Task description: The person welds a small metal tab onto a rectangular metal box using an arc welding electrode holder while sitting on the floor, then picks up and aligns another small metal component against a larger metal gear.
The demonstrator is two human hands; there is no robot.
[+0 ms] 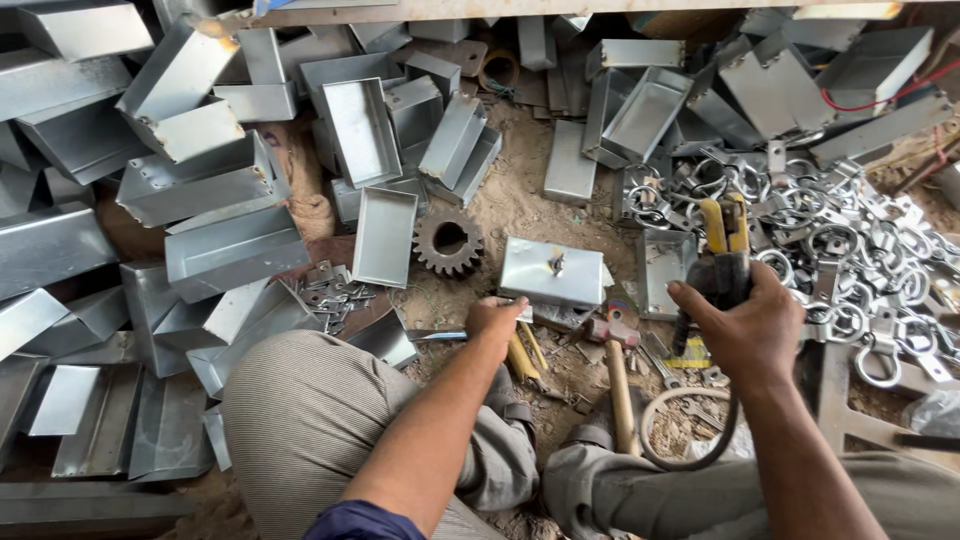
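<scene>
The person sits on the dirt floor with knees drawn up, both bare hands out in front. The right hand is wrapped tight around the dark grip of a power tool with a yellow and black body, which points away from the person; a black cable loops down from below the hand. The left hand is curled, fingers bent down onto the near edge of a small galvanised sheet-metal box that lies flat on the ground just ahead of it. The box has a small fitting on its top face. Whether the left hand truly grips the box edge or only presses on it cannot be told.

Between the two hands, close to the knees, lies a hammer with a wooden handle, and beside the left hand a yellow-handled tool. Just beyond the left hand and to its left sits a rusty toothed gear on the dirt. Farther left and ahead, many open sheet-metal trays are heaped in disorder. Beyond and to the right of the right hand lies a large pile of shiny metal ring latches. A small heap of flat metal clips sits left of the left hand, near the knee.
</scene>
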